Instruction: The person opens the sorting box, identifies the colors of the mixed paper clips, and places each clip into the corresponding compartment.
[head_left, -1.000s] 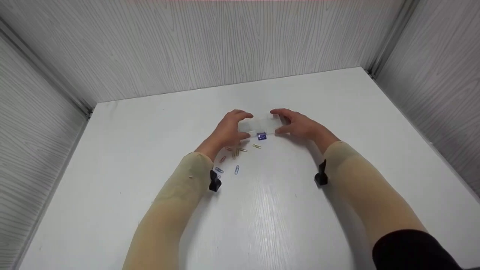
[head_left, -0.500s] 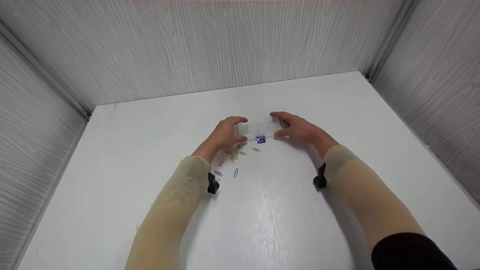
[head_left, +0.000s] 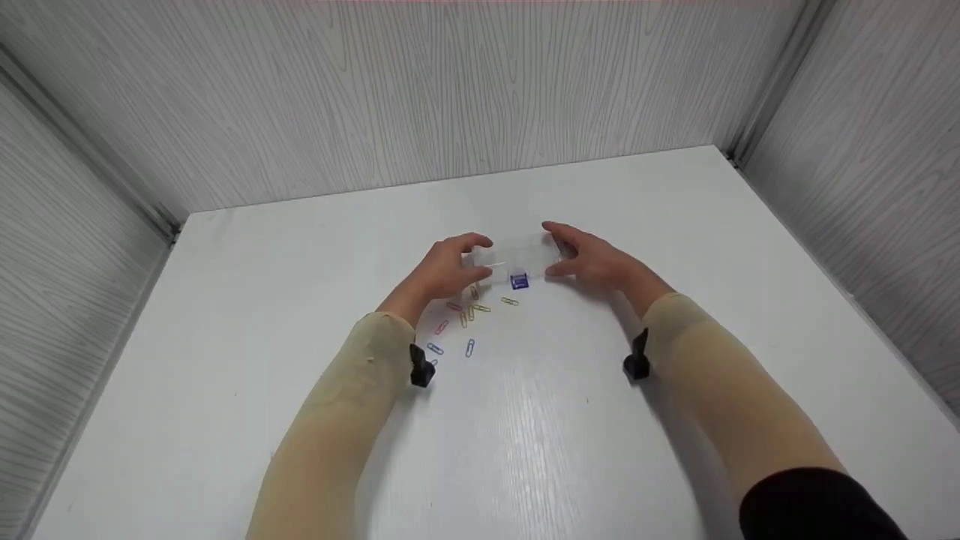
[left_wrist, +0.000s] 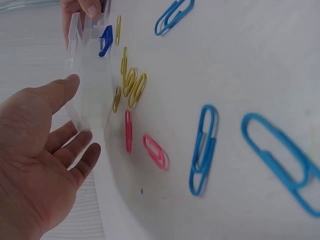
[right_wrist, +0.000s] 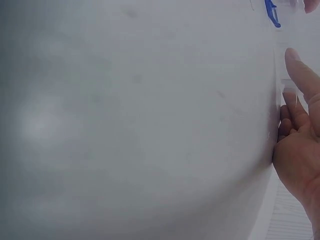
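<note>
A small clear plastic box [head_left: 531,259] with a blue latch [head_left: 519,281] lies between my two hands. My left hand [head_left: 444,270] is around its left end, thumb at the front side and forefinger at the back. Seen from the left wrist, the thumb [left_wrist: 67,90] overlaps the box's edge while the other fingers spread loosely by its end. My right hand [head_left: 600,259] holds the right end between thumb and fingers. Several paper clips lie in front of the box: yellow ones [left_wrist: 136,90], pink-red ones [left_wrist: 154,151] and blue ones [left_wrist: 202,150].
The white table [head_left: 510,450] reaches back to a grey wood-grain wall [head_left: 450,90], with similar panels on both sides. Small black mounts [head_left: 637,365] sit at both wrists. The blue clips lie nearest to the left wrist.
My left fingertips have drawn back slightly toward the box's left end. My right hand keeps its place at the box. The whole head view has shifted a little downward.
</note>
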